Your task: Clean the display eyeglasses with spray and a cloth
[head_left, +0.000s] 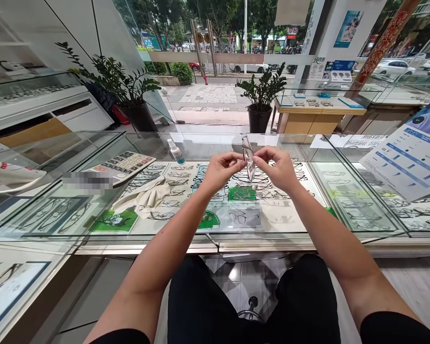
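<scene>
The left hand [220, 171] and right hand [279, 168] hold a pair of glasses [249, 160] edge-on above the glass bench [308, 233], fingers pinched tight on the frame from either side. The grip is best light and on the rim, off the lenses; the cloth [143, 197] and spray bottle [175, 152] lie left, well apart

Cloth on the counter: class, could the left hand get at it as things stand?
Probably yes: the cloth lies bare on the glass counter, left of the left hand, with nothing between them. That hand, though, now pinches the glasses along with the right hand.
</scene>
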`<state>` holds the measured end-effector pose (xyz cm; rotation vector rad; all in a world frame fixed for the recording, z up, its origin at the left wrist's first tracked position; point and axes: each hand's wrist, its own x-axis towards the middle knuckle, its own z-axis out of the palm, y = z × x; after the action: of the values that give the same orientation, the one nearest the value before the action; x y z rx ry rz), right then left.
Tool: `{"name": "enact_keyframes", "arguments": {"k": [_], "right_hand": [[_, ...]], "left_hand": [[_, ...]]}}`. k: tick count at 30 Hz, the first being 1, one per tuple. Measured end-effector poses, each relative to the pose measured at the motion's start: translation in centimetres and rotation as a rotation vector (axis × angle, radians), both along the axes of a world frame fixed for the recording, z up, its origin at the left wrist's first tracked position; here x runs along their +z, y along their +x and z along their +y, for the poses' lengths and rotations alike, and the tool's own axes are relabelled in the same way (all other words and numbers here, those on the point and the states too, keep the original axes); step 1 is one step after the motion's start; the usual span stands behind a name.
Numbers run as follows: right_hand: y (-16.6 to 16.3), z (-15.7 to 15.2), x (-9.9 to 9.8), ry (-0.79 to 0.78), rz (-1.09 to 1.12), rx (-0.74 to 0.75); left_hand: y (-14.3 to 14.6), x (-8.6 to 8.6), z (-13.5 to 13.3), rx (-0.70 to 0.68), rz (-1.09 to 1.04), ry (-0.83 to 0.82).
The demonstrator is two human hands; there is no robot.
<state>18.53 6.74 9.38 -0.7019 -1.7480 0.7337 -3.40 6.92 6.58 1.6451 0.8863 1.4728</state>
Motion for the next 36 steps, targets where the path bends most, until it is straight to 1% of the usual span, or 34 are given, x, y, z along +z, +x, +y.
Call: {"name": "enact_keyframes", "arguments": {"k": [6,10,13,16,21,24,27,30,36], "right_hand": [[-0.1,-0.1,-0.2,0.132,-0.054,-0.003],[-0.2,-0.1,-0.4,0.146,-0.075,-0.056],[-0.2,-0.3,-0.5,0.138,-0.05,-0.078],[-0.1,-0.4,-0.3,0.054,0.042,-0.044],[0.2,0.5,0.4,-0.244,0.22,0.166],[0.7,1.1,0.9,-0.36,0.284,0.257],[1.2,1.2,1.2,-0.456,0.284,0.334],[1.4,1.2,1.3,-0.492,0.261,0.33],[1.7,1.9,1.0,-0.466,0.258,0.211]], "left_hand": [[-0.1,-0.4,0.3,0.03,0.002,0.033],[-0.1,-0.3,0.2,0.067,0.013,0.099],[0.1,0.0,0.1,0.109,0.0,0.118],[0.1,0.3,0.2,0.131,-0.058,0.107],[-0.7,0.5,1.0,0.184,-0.212,0.078],[-1.3,0.5,1.6,0.213,-0.314,0.052],[-1.7,0.5,1.8,0.225,-0.328,0.062],[-2.0,0.6,1.7,0.247,-0.307,0.113],[-2.4,0.8,1.8,0.327,-0.229,0.2]]}}
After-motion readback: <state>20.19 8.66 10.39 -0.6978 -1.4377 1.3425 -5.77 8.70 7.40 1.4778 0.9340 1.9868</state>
